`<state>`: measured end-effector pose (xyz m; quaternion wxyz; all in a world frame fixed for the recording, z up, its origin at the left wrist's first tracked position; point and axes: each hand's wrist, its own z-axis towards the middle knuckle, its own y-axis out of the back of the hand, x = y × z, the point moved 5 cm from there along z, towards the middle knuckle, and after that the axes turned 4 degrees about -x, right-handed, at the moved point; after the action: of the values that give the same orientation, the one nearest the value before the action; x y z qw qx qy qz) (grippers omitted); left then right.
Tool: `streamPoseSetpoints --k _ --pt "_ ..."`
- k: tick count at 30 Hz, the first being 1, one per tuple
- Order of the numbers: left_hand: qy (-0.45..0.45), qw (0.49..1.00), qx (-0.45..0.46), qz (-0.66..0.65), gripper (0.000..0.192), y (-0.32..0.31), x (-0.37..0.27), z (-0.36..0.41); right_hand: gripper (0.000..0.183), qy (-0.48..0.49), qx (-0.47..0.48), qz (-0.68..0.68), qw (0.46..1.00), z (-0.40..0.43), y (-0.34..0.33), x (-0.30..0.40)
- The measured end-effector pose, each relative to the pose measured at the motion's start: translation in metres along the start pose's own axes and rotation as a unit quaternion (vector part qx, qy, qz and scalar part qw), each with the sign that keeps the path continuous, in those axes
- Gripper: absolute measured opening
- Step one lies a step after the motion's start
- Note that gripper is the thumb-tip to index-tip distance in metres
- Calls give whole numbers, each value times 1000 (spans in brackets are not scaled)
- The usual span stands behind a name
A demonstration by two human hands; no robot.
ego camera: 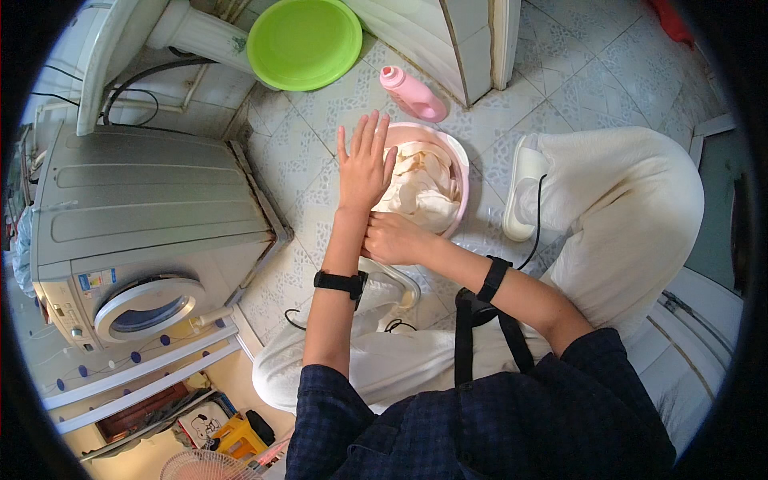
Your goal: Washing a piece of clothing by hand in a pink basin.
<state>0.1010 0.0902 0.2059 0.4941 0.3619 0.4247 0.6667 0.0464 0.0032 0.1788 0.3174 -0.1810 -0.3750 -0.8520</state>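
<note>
A pink plastic basin [459,162] stands on the tiled floor, with crumpled cream-coloured cloth [420,186] in it. My left hand [362,171] is held over the basin's left rim, fingers spread, holding nothing. Just below it my right hand [393,239] is curled against the left wrist, near the basin's lower edge; its fingertips are partly hidden, so whether it grips anything cannot be told. Beyond the basin an uncapped pink plastic bottle [414,96] lies on the floor. Black straps are around both forearms.
A green plastic basin [305,45] leans by the pedestal of a washbasin [204,36]. At the left is a front-loading washing machine [144,216] with its round door. A tiled wall corner [474,60] stands beyond the bottle. My slippered foot [525,189] is right of the pink basin.
</note>
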Motion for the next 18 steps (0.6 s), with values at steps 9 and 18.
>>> streamPoseSetpoints --k 9,18 --pt "100 994 -29 32 49 -4 72 -12 15 -3 -9 33 999 21 25 23" --pt "136 988 -38 58 50 -5 95 -21 33 -73 -49 140 986 26 31 43"
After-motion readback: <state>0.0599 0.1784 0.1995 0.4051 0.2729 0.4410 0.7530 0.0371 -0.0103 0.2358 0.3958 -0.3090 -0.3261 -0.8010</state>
